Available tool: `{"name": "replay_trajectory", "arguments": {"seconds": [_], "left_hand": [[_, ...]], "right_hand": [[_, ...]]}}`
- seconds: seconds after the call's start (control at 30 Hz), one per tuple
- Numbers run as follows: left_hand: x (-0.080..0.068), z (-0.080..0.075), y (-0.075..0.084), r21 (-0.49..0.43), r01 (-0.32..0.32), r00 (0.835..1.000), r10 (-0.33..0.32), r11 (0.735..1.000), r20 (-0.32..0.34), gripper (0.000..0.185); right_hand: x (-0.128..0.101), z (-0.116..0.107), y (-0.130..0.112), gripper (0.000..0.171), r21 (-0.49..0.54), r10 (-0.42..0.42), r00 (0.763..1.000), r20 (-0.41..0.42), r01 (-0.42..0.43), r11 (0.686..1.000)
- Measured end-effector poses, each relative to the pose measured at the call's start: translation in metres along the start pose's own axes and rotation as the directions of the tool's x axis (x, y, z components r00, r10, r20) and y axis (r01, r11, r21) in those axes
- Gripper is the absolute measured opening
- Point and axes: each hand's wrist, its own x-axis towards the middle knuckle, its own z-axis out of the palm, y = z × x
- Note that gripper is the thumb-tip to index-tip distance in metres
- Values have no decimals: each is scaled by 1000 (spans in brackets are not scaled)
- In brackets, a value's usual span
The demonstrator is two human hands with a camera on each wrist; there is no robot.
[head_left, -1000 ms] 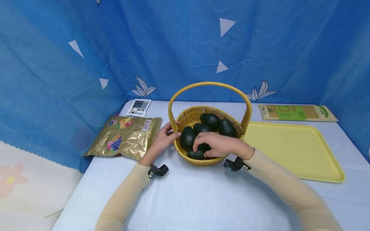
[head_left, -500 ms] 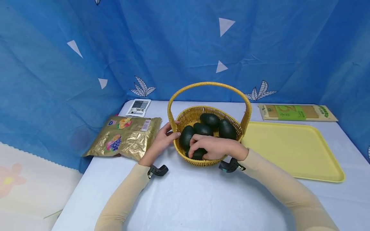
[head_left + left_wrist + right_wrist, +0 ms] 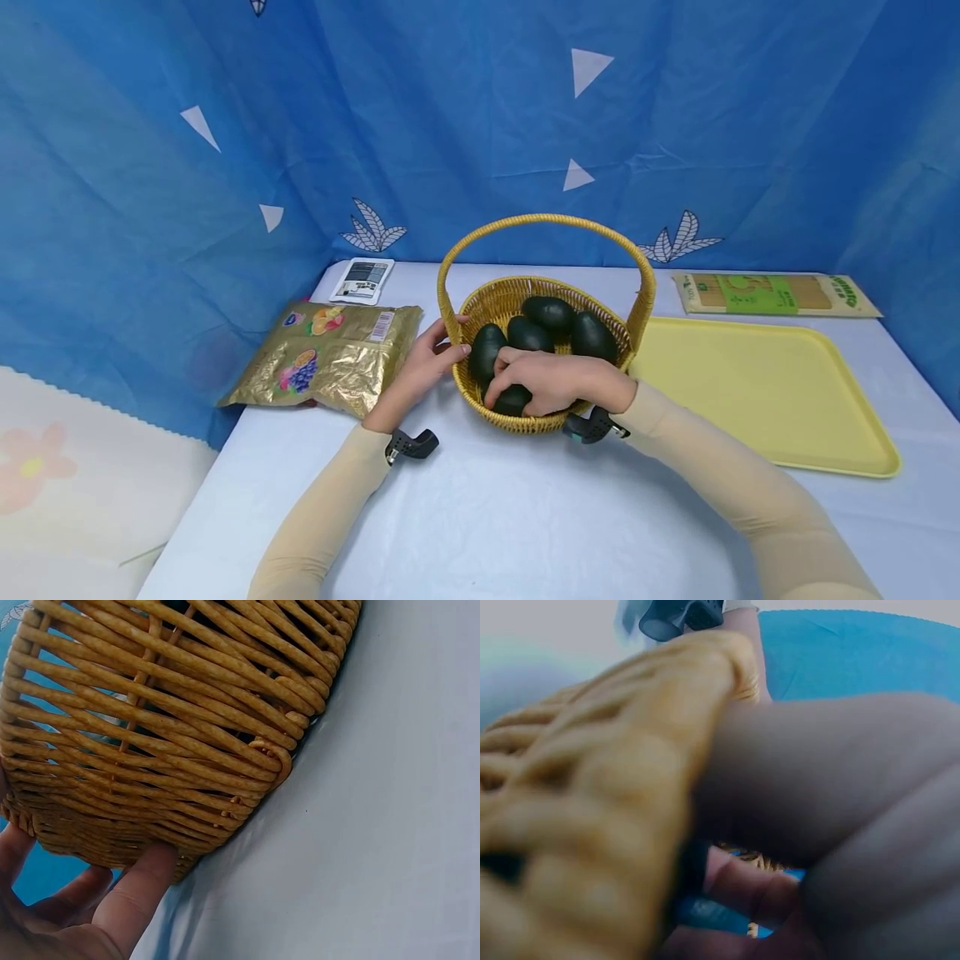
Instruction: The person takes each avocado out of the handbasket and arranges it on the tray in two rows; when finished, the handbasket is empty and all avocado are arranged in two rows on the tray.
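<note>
A yellow wicker basket (image 3: 517, 425) with a tall arched handle (image 3: 545, 218) stands at the back middle of the table, holding several dark green avocados. At its left side my left hand (image 3: 429, 362) grips the basket near the handle's foot; in the left wrist view the thumb (image 3: 139, 896) presses the woven wall (image 3: 165, 742). My right hand (image 3: 551, 382) reaches over the front rim with fingers curled round the front avocado (image 3: 512, 402), which the hand partly covers. Other avocados (image 3: 594, 337) lie behind and left of it. In the right wrist view the blurred rim (image 3: 652, 772) hides much.
A gold fruit-printed bag (image 3: 322, 358) lies left of the basket, with a small white packet (image 3: 362, 281) behind it. On the right is a yellow tray (image 3: 750, 400), and behind that a flat noodle pack (image 3: 776, 295). A blue curtain (image 3: 480, 125) closes off the back.
My right hand has shifted slightly left and lower, its fingers settling round the front avocado. The left hand and the basket have stayed put.
</note>
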Motion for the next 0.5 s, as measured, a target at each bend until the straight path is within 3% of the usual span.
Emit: {"name": "replay_trajectory", "arguments": {"seconds": [0.27, 0.5], "left_hand": [[1, -1, -3, 4, -3, 1000, 3, 1000, -3, 52], [0, -1, -2, -9, 11, 1000, -11, 1000, -4, 51]], "right_hand": [[3, -4, -13, 49, -50, 118, 991, 58, -115, 992], [1, -5, -12, 49, -39, 101, 994, 47, -99, 994]]}}
